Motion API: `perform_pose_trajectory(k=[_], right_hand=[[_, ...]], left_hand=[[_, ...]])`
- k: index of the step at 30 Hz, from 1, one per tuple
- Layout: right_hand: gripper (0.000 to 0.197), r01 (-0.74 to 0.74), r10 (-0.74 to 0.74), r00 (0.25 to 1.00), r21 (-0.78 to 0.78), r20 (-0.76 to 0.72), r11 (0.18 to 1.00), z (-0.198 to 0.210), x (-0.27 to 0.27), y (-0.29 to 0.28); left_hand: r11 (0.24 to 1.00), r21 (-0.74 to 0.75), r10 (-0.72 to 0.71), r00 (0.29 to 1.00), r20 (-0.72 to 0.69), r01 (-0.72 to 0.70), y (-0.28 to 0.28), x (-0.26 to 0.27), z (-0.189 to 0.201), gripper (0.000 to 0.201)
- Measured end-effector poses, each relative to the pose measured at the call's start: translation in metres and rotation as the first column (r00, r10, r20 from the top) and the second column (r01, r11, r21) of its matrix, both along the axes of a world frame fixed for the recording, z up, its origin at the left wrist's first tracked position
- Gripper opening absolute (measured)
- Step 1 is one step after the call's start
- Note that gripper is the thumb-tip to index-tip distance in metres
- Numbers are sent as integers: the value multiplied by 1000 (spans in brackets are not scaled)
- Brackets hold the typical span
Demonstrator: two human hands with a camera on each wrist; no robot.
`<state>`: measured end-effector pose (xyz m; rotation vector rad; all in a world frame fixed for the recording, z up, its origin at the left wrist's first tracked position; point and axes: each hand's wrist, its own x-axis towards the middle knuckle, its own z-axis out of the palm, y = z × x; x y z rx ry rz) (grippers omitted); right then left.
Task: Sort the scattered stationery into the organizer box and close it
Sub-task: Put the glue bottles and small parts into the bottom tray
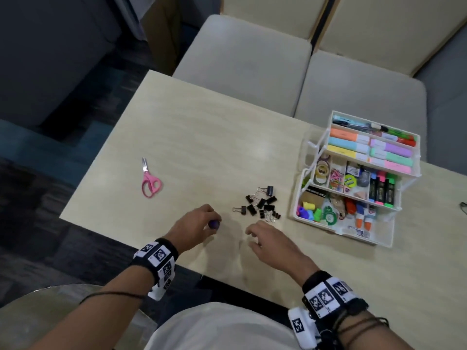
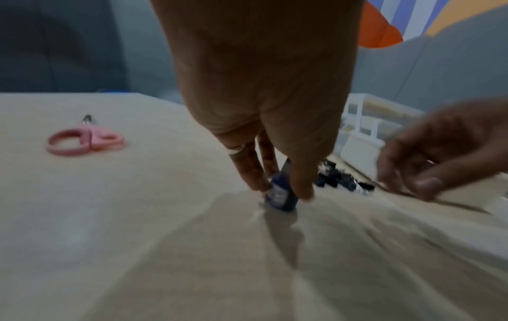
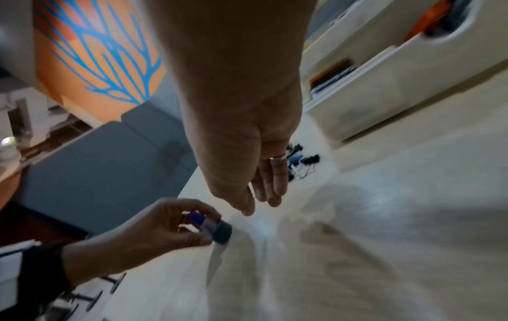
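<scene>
My left hand (image 1: 193,227) pinches a purple tube (image 1: 214,224), right hand (image 1: 265,239) slack; box (image 1: 379,239) nearly full, clips (image 1: 261,204) at twelve o'clock, scissors (image 1: 150,181) at ten remain

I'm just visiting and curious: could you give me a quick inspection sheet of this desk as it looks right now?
Surface: pale wood-look table.
Job's things: white tiered organizer box open at the right, trays filled with highlighters, tape and clips; pile of black binder clips loose at centre; pink scissors lying flat at the left; small blue tube.
Clutter: nothing seen beyond the stationery.
Hands: left hand pinches the blue tube, its end at the tabletop; right hand open, holds nothing, near the clips.
Cables: nothing seen on the table; cords and marker bands on both wrists.
Surroundings: beige cushioned seats behind the table, dark carpet at the left.
</scene>
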<state>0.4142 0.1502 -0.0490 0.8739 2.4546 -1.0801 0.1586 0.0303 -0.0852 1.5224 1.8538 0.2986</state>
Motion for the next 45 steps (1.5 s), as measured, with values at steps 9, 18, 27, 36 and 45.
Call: perform_pose_trajectory(k=[9,18,27,36,45], right_hand=[[39,162,-163,983,-12,-88,987,6,-53,-23],[26,479,-450,872,153,-192,864,36,39,18],[28,620,-646,755,443,-114,647,33,209,107],[10,358,-511,833,497,211,790,25,216,153],[12,263,-504,793,555,343,790,25,201,166]], left_hand=[[953,58,241,856,457,-299,19,16,21,10],[997,42,50,941,336,-68,52,39,3,43],[961,209,-192,981,26,183,83,79,-8,46],[979,111,-171,985,-30,174,92,98,-15,53],[987,109,-109,992,-58,115,86,92,-13,49]])
